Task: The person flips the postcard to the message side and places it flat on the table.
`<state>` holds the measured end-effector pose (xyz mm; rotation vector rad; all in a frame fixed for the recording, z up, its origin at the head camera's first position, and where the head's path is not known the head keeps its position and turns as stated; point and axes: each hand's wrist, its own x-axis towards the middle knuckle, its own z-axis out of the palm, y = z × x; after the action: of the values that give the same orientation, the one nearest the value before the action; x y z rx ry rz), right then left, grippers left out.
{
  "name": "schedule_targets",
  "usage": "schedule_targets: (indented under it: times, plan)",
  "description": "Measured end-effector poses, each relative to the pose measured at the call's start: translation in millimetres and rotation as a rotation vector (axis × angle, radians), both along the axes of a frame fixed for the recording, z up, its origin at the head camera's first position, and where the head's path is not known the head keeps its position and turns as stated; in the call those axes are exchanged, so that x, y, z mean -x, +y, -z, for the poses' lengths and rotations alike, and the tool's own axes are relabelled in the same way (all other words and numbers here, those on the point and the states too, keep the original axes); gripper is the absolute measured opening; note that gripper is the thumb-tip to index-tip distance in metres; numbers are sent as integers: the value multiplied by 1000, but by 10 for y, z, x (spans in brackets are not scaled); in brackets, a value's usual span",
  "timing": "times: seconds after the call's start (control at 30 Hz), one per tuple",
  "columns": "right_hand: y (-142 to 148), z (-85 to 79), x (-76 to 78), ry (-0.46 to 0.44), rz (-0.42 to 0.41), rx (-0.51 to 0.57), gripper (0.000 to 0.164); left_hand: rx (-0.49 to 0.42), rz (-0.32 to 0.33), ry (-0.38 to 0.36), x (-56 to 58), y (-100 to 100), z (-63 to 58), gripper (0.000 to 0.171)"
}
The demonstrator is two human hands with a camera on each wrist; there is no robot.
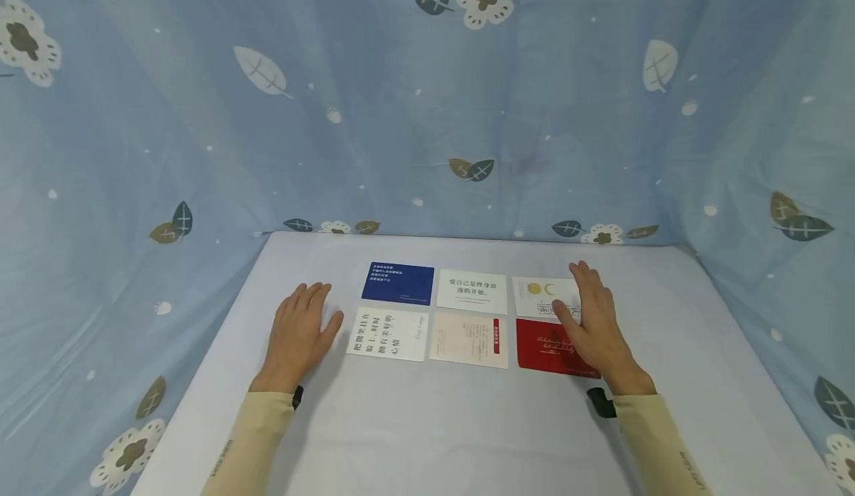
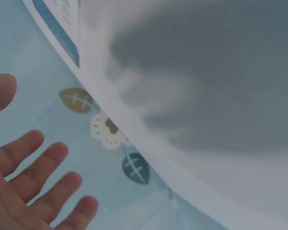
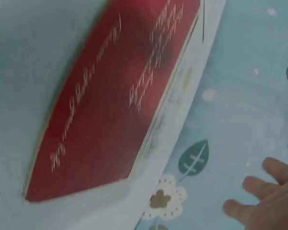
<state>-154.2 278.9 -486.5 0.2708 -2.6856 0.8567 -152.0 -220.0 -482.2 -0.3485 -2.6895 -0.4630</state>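
Observation:
Six cards lie in two rows on the white table, so several face me. At the back are a blue card (image 1: pixel 398 284), a white card with dark writing (image 1: pixel 471 301) and a white card with a yellow design (image 1: pixel 532 289). In front lie a white card with vertical writing (image 1: pixel 387 334), a cream card with a red strip (image 1: pixel 461 340) and a red card (image 1: pixel 544 345). My left hand (image 1: pixel 299 336), fingers extended, is left of the front white card. My right hand (image 1: pixel 599 321), also extended and holding nothing, overlaps the right edges of the red and yellow-design cards.
The white tabletop (image 1: pixel 427 436) spreads out in front of the cards. Behind and at both sides hangs a blue curtain (image 1: pixel 374 110) with flowers and leaves. A dark strap shows at each wrist, below beige sleeves (image 1: pixel 250 440).

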Motion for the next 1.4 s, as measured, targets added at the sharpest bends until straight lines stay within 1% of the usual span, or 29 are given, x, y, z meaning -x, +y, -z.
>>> schedule_targets:
  times: [0.07,0.13,0.23,0.37,0.47,0.57,0.7,0.9,1.0,1.07,1.2,1.3,1.4]
  plan:
    - [-56,-12,-4,13,-26,24,76,-15,38,37,24,6,-17,51]
    - [-122,-38,5,20,-43,40,78,-16,69,43,58,26,-32,52]
    - [-230,-93,36,26,-68,70,78,5,111,-22,107,90,-56,54]
    - [-379,-164,75,41,-98,108,76,33,193,-130,181,173,-69,59]
    - [-501,-210,94,42,-114,133,75,40,237,-192,286,185,-72,61]
    - [-615,-235,114,25,-132,149,75,53,235,-249,430,156,-60,62]
    - [-733,-228,165,-14,-145,140,76,56,201,-328,622,98,-27,64]
    - [-851,-236,280,-43,-168,160,79,0,178,-448,818,103,-38,68]
    - [-897,-241,333,-66,-181,179,80,-12,177,-467,895,139,-63,69]
    - [-943,-224,371,-92,-187,185,81,-36,182,-478,927,153,-67,70]
    - [-1050,-190,445,-148,-185,164,82,-70,200,-513,972,185,-54,73]
    - [-1149,-188,511,-180,-204,157,83,-72,202,-544,998,206,-47,77]
    - [-1244,-187,589,-206,-244,213,83,-80,188,-577,1044,210,-52,80]
